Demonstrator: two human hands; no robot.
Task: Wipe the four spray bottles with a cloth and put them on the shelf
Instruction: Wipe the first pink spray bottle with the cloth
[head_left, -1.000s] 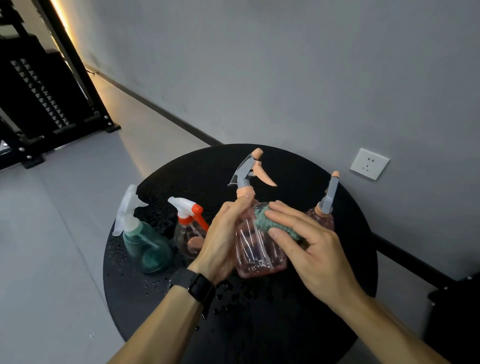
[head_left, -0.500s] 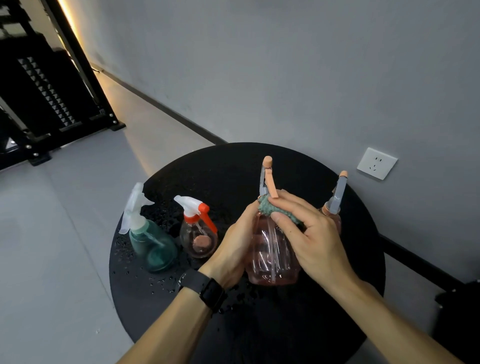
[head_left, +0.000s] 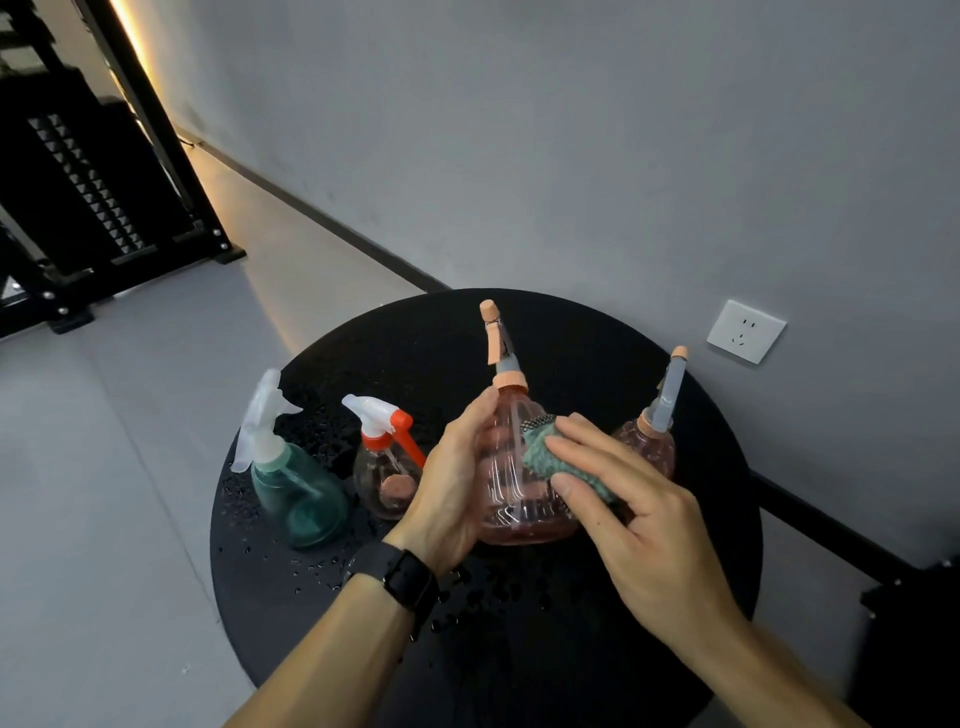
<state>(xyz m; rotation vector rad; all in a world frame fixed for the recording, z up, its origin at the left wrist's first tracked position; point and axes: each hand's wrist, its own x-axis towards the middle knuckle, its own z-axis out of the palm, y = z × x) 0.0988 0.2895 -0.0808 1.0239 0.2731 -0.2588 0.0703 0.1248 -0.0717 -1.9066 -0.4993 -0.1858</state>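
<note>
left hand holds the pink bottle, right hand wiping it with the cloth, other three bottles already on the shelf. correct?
Not quite. The head view shows the other three bottles still on the round black table: the green bottle, the red-trigger bottle and a second pink bottle. The rest holds.

Four spray bottles and a cloth on a round black table

A pink spray bottle (head_left: 511, 478) with grey-and-peach trigger head stands upright at centre, a teal knitted cloth (head_left: 558, 460) pressed to its right side. Left of it stand a small clear bottle (head_left: 387, 475) with red-and-white head and a teal bottle (head_left: 301, 493) with frosted white head. A second pink bottle (head_left: 647, 441) stands behind right
</note>
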